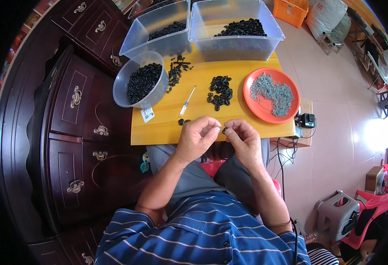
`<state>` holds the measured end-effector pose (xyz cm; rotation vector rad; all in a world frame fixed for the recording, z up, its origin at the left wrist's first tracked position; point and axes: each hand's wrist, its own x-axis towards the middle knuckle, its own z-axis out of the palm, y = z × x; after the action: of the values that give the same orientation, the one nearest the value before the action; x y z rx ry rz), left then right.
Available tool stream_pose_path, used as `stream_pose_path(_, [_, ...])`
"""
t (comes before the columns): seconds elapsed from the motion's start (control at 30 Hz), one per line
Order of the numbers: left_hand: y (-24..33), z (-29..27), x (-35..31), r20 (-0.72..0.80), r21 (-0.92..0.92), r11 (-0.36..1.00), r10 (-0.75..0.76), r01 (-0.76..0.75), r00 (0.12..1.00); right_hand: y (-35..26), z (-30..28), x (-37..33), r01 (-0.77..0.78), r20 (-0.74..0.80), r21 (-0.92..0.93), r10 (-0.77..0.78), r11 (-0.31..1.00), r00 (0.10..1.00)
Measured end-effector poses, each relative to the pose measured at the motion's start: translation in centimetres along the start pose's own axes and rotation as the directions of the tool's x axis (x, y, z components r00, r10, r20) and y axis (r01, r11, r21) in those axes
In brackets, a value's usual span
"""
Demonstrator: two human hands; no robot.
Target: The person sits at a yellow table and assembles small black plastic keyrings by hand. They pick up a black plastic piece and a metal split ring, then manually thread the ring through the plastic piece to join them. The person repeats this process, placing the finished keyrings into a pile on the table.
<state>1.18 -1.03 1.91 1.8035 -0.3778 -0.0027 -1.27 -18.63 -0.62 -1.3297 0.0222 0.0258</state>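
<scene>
Above the table's near edge, my left hand (197, 139) and my right hand (244, 140) meet with fingertips almost touching. A small black plastic piece (224, 130) is pinched between my right thumb and fingers. My left thumb and forefinger are pressed together beside it; whatever they hold is too small to make out. A few loose black pieces (181, 122) lie by my left hand. Beyond my hands is a pile of black oval ring-like pieces (221, 90). A thin screwdriver (184, 107) with a pale handle rests to the left of that pile.
An orange-red plate (262, 110) holds many small grey metal pieces (280, 99) at the right. A round clear tub (119, 84) of black parts stands left, near scattered black parts (174, 76). Two clear bins (233, 47) line the back of the yellow table (158, 128). Dark drawers (66, 97) stand left.
</scene>
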Motion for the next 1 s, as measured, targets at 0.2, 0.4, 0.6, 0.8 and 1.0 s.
stream_pose_path(0.2, [0.28,0.03,0.05,-0.004,0.027,1.000,0.014,-0.014,1.000,0.25,-0.11,0.09,-0.004,0.001,0.018,0.004,1.000,1.000])
stream_pose_path(0.4, [0.15,0.05,0.08,-0.009,0.007,1.000,-0.004,0.004,1.000,0.22,-0.12,0.12,-0.006,-0.002,0.001,0.006,1.000,1.000])
stream_pose_path(0.6, [0.21,0.15,0.15,-0.007,0.034,0.999,0.023,-0.023,1.000,0.31,-0.07,0.12,0.004,-0.015,0.018,-0.003,1.000,1.000])
stream_pose_path(0.8, [0.43,0.43,0.38,-0.013,0.084,0.996,0.043,-0.042,0.999,0.92,-0.11,0.16,0.059,-0.072,-0.048,-0.062,0.997,0.995])
stream_pose_path(1.0, [0.26,0.79,0.50,-0.017,0.097,0.994,0.051,-0.049,0.999,0.56,0.21,0.03,0.122,-0.115,-0.138,-0.139,0.983,0.984])
